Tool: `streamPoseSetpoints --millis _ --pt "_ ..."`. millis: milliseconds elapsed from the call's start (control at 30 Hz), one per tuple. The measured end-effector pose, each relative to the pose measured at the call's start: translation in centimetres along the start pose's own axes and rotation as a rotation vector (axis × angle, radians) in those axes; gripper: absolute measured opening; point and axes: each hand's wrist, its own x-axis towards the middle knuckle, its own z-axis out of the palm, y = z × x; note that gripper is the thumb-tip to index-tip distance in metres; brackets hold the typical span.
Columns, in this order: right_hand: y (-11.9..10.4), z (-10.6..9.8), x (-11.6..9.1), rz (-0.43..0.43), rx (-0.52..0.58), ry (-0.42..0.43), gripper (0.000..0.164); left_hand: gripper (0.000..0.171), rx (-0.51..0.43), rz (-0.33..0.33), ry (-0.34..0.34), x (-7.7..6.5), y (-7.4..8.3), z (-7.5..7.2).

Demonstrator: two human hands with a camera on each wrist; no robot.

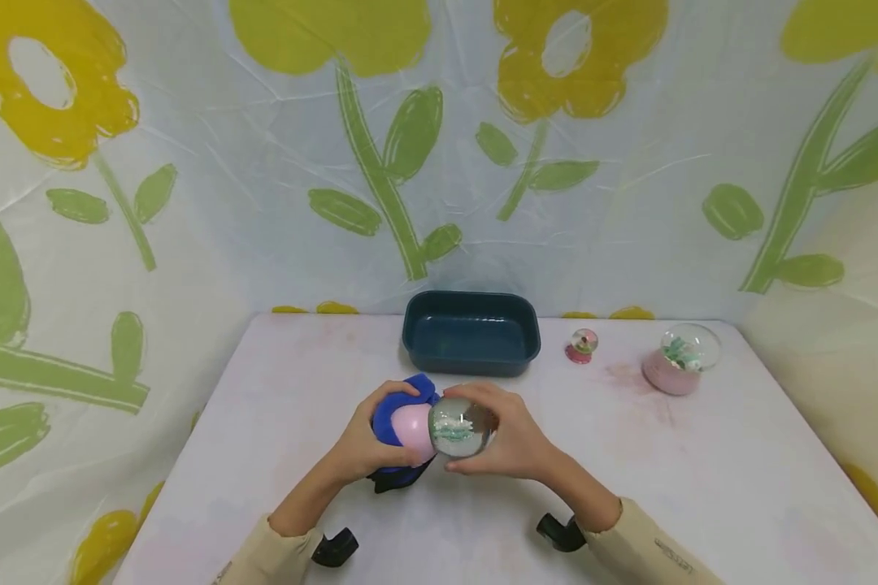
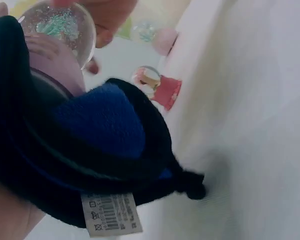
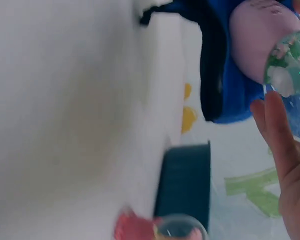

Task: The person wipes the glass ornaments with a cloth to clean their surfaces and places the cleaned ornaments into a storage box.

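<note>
Above the table, a snow globe with a pink base lies on its side between both hands. My left hand grips a fuzzy blue cloth with black edging, wrapped about the pink base. A printed white label hangs from the cloth in the left wrist view. With fingers and thumb spread round the glass dome, my right hand holds the globe from the other side. White and green bits show inside the dome.
A dark teal rectangular tub stands at the table's back. Right of it are a small snow globe with a red base and a larger one with a pink base. Flower-printed fabric rises behind the table.
</note>
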Motion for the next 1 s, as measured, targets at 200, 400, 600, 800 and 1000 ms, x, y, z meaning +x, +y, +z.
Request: streamPoseSetpoints --millis 200,400,600,800,1000 --pt "-0.5 0.6 -0.4 0.139 0.07 0.096 0.073 0.072 0.048 0.057 -0.002 0.2 0.0 0.2" --pt "-2.0 0.5 -0.3 0.337 0.339 0.163 0.063 0.103 -0.099 0.09 -0.123 0.4 0.1 0.3" --pt "-3.3 1.0 -0.6 0.519 0.473 0.206 0.058 0.096 -0.157 0.062 -0.099 0.1 0.5 1.6" --pt "-4.0 0.2 -0.9 0.596 0.318 0.154 0.057 0.082 -0.133 0.044 -0.011 -0.2 0.2 2.7" --pt "-4.4 -0.5 -0.6 0.734 0.263 0.109 0.057 0.072 -0.02 0.09 0.007 0.2 0.5 2.9"
